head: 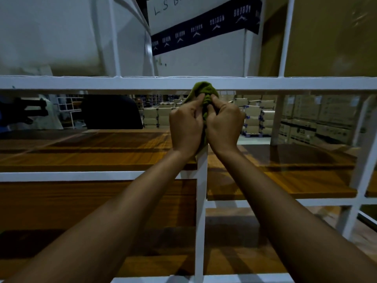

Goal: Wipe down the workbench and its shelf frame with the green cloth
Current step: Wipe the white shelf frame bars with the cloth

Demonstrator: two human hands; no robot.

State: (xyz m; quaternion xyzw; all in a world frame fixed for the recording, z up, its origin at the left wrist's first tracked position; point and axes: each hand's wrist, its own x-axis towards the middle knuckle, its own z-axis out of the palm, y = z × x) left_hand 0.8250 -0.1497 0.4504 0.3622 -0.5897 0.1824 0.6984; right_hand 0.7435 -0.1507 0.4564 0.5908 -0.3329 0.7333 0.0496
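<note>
Nearest, the white upright post [201, 190] of the shelf frame rises between two bare forearms; all positions below are given from it. At the post's top, the left hand [186, 127] and right hand [223, 125] close in from either side, both clenched on the green cloth [204, 92], which is bunched between them. The cloth appears to be wrapped round the post, which is hidden there. Its upper fold touches the horizontal rail [81, 83] that the post meets. Wooden bench [81, 160] boards extend to both sides, behind the post. Above the post, on the rail's level, sits a white box [204, 54]. Far beyond the post stand stacked cartons [255, 117].

Step in hand, by judgement: wiping the post at its joint with the rail. Done well, both hands squeeze evenly so the cloth bears on every face. They work it into the joint's corners, then draw it down the post's full length, refolding to a clean side.

Count: two hands, one cloth, one gripped post, one white box. The cartons are too many and too blurred to count.
</note>
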